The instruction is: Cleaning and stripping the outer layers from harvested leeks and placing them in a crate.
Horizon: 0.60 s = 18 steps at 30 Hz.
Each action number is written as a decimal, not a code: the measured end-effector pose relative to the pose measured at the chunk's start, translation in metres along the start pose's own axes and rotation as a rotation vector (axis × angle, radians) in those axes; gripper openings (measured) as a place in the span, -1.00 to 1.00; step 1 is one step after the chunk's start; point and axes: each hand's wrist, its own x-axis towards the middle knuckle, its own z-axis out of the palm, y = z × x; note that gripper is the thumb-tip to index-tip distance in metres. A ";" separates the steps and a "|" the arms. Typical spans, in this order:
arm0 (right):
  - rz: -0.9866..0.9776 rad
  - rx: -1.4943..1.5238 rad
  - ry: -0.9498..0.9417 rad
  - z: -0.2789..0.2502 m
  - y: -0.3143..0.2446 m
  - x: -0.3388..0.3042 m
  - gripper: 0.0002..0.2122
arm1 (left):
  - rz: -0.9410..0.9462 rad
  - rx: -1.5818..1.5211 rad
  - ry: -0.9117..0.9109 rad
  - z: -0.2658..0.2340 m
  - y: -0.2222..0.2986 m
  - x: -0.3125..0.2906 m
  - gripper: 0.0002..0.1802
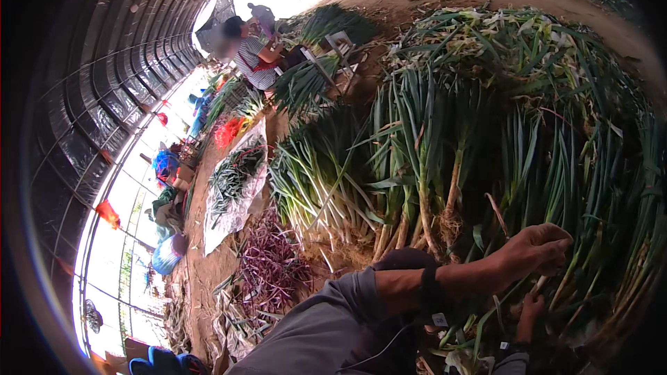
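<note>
Head fisheye (dark-rimmed), looking down: grey sleeve [306,326] close, green stalks [422,173] beyond.

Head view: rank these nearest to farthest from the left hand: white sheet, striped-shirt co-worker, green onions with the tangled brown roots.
From the left hand:
1. Green onions: just left.
2. White sheet: farther left, on the ground.
3. Striped-shirt co-worker: upper left, farthest back.

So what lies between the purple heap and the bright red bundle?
In the head view, a white sheet bearing green stalks lies there, between the purple heap and the red bundle.
</note>
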 end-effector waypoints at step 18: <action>-0.923 -0.016 0.190 -0.226 -0.286 -0.254 -0.54 | 0.169 0.198 0.390 0.012 -0.047 0.045 -0.62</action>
